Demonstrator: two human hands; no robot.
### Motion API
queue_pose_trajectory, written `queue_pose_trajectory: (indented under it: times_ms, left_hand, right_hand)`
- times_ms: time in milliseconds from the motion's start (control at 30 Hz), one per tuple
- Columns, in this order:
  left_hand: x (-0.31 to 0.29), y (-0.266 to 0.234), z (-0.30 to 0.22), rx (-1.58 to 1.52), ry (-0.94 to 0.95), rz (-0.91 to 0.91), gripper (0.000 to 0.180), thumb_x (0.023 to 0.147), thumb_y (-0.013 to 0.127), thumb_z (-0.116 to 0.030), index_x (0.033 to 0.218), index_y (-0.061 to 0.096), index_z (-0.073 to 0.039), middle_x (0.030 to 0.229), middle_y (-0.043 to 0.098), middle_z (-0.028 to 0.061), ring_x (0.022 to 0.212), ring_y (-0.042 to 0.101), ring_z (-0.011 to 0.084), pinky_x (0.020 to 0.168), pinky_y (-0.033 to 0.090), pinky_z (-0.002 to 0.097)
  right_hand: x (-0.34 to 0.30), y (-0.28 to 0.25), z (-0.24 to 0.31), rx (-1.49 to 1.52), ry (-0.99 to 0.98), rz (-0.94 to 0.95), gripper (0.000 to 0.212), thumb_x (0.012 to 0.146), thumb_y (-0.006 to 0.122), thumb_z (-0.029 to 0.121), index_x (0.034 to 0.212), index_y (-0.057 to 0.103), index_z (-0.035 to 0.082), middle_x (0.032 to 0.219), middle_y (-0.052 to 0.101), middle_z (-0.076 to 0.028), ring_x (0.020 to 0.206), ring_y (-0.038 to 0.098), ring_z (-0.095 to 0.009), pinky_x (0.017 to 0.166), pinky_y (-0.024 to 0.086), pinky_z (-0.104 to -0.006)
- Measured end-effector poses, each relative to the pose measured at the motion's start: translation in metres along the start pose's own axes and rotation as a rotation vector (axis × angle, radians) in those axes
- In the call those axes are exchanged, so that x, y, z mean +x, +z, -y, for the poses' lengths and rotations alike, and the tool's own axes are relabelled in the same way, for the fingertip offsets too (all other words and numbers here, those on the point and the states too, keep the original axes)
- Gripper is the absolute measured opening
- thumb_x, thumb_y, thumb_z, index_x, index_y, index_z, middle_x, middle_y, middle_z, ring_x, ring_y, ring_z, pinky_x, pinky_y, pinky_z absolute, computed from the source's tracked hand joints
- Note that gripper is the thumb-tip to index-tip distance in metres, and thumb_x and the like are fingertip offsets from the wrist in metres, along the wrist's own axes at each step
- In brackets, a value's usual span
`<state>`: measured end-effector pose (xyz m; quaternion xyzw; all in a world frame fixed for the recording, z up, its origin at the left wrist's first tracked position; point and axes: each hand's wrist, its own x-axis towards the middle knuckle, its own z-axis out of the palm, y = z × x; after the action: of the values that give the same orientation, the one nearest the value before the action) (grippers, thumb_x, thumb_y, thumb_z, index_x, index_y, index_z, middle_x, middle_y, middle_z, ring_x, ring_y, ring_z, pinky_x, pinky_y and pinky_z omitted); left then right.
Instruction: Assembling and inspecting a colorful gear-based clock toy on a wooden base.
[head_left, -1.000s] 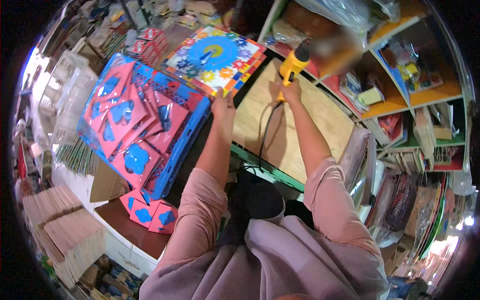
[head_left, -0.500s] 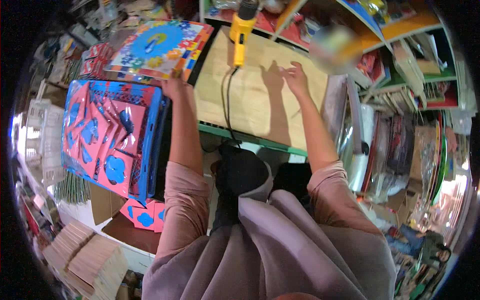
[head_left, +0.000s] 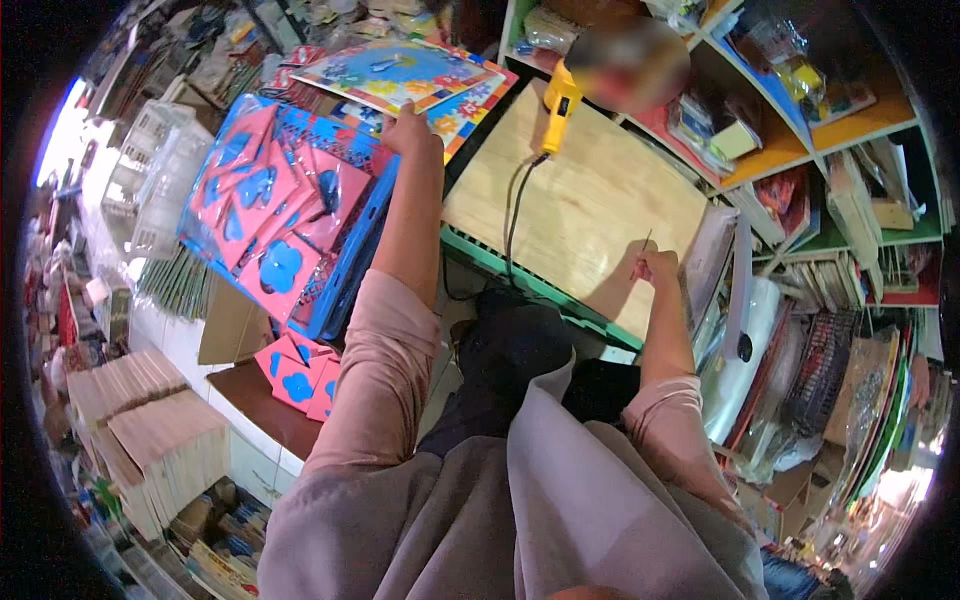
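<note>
My left hand (head_left: 410, 132) is closed on the near edge of a colourful printed board (head_left: 400, 75), whose blue middle is ringed by flowers. That board sits tilted over a second colourful board (head_left: 478, 112). Over the right part of a pale wooden board (head_left: 560, 200), my right hand (head_left: 655, 267) pinches a thin, dark, pointed stick (head_left: 648, 240); its exact kind is too small to make out. Between the hands, towards the far side, a yellow corded power tool (head_left: 560, 112), shaped like a heat gun, lies on the wood with its black cord hanging off the near edge.
Left of my left arm is a blue plastic crate (head_left: 375, 225) topped by bagged pink cards (head_left: 285, 215) with blue shapes. More pink cards (head_left: 300, 375) lie in a cardboard box below. Shelves (head_left: 790, 165) full of packets stand at right. Stacked wooden pieces (head_left: 165, 430) are lower left.
My view has shifted, so the scene sits further right. My right hand, open before, has come nearer and now pinches the thin stick. The top printed board has shifted, showing another beneath.
</note>
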<state>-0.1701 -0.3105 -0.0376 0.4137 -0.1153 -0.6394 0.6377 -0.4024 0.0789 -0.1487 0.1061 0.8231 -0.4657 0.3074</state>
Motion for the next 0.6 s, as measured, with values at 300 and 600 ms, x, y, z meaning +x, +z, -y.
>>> queue_pose_trajectory:
  times_ms: [300,600]
  left_hand:
    - [-0.007,-0.014,-0.039,0.144,0.133,0.046,0.014,0.079,0.059,0.004,0.091,0.061,-0.002,0.084,0.062,0.0038,0.070,0.058,0.0134,0.056,0.046,0.0259]
    - [-0.095,-0.114,-0.180,0.223,0.158,0.454,0.024,0.087,0.057,-0.007,0.109,0.059,0.001,0.099,0.063,0.0088,0.085,0.063,0.0200,0.072,0.053,0.0300]
  right_hand:
    - [-0.034,0.005,-0.001,0.007,-0.288,0.006,0.015,0.078,0.062,0.005,0.069,0.054,-0.003,0.057,0.057,-0.011,0.041,0.054,-0.018,0.037,0.046,-0.0293]
    - [-0.173,-0.039,0.029,0.241,-0.439,0.434,0.026,0.081,0.058,-0.003,0.106,0.050,0.000,0.078,0.062,-0.012,0.064,0.062,-0.020,0.057,0.052,-0.0280]
